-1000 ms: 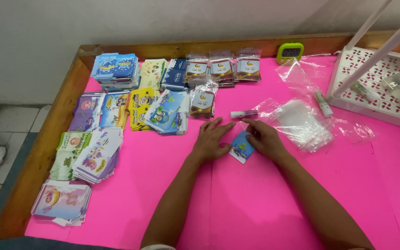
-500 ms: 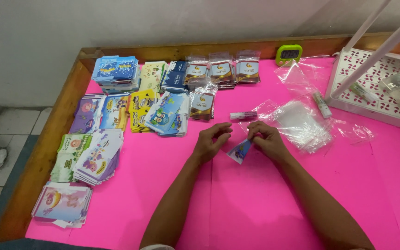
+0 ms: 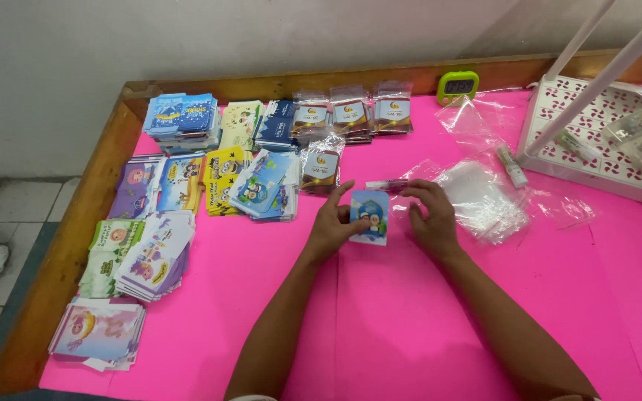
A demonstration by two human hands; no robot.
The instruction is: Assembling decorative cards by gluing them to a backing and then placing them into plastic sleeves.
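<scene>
Now, card: a small blue card with a cartoon figure, held upright just above the pink surface, near its middle.
Left hand: left hand, fingers closed on the card's left edge.
Right hand: right hand, fingers curled and loosely open just beside the card's right edge; no firm grip shows.
Progress: 4 bagged packs lie near the far edge, a sign that some bagging is done; many loose stacks and this card remain unbagged, so most seems left.
Bags: clear bags piled right of the hands.
Tube: a slim pink tube just behind the card.
Stacks: colourful card stacks in rows at left, blue, yellow, purple, green.
Timer: a green timer at the wooden rim.
Rack: a white rack far right.
</scene>
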